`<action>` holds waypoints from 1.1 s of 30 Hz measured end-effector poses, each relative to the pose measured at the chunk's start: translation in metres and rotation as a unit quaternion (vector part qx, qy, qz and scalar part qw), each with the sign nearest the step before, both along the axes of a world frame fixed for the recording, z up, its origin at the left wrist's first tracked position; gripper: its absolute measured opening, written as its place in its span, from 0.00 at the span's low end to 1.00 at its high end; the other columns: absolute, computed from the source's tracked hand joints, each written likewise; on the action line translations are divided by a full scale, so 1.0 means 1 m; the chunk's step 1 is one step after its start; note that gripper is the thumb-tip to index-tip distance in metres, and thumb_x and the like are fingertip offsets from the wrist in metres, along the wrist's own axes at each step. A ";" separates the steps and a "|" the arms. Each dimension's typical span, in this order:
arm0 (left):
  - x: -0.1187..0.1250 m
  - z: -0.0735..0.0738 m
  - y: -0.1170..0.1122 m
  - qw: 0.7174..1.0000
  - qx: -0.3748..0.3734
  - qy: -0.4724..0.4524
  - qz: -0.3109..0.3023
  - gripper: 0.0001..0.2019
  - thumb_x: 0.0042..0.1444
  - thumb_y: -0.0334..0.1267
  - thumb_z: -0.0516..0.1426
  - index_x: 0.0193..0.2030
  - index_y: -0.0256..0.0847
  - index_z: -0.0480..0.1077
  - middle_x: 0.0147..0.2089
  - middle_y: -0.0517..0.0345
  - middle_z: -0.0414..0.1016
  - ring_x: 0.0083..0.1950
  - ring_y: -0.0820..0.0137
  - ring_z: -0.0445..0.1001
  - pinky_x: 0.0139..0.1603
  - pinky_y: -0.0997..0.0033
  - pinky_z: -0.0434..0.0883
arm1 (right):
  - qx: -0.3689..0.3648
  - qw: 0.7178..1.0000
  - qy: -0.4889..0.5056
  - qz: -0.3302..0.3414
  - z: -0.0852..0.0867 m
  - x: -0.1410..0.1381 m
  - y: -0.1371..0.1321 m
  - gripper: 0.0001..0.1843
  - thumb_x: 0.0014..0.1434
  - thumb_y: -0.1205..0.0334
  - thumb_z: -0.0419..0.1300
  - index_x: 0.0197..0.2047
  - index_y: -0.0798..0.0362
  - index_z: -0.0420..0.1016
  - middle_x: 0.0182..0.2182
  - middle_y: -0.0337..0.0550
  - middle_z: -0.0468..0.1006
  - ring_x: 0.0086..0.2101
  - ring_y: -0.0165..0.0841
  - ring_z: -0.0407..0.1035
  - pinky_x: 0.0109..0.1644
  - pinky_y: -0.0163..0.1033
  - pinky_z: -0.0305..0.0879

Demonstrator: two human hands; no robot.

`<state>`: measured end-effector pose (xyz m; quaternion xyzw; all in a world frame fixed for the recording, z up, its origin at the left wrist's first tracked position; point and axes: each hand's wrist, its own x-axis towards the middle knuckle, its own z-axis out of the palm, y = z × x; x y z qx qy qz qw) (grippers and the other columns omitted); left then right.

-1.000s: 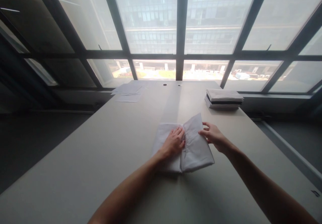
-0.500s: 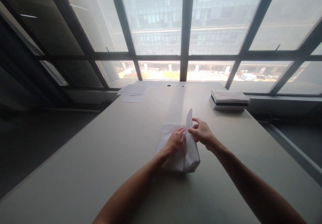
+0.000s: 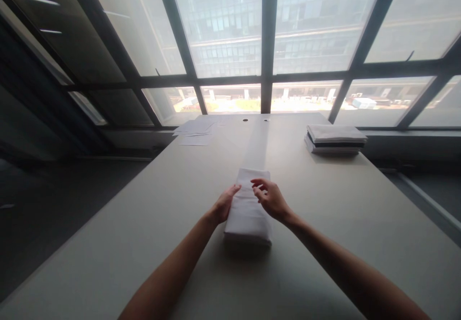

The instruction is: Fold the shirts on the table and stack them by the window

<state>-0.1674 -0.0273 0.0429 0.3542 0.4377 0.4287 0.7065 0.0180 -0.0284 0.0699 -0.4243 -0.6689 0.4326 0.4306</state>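
A white cloth [image 3: 248, 221], folded into a thick narrow bundle, lies lengthwise on the table in front of me. My left hand [image 3: 226, 202] rests along its left side, thumb up near the top edge and the other fingers partly hidden beside the bundle. Over the right half of the cloth is my right hand [image 3: 269, 196], its fingers bent and apart with nothing between them. Whether those fingertips touch the cloth I cannot tell.
On the white table [image 3: 144, 229], a stack of folded cloths [image 3: 336, 140], white with a dark layer, stands at the back right. Loose paper sheets [image 3: 196, 133] lie at the back left. Two round holes [image 3: 245, 120] show near the far edge, below large windows.
The right flap of the cloth has been folded over to the left, making the bundle narrower. My left hand has moved to its left side, and my right hand has let go of the flap.
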 end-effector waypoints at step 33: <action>0.019 -0.041 -0.018 0.576 0.390 0.713 -0.094 0.32 0.72 0.49 0.41 0.77 0.33 0.45 0.78 0.46 0.45 0.79 0.58 0.41 0.76 0.46 0.45 | 0.065 0.911 -0.406 0.043 -0.065 -0.003 0.075 0.36 0.73 0.46 0.38 0.76 0.59 0.47 0.74 0.52 0.43 0.73 0.40 0.36 0.73 0.61 0.31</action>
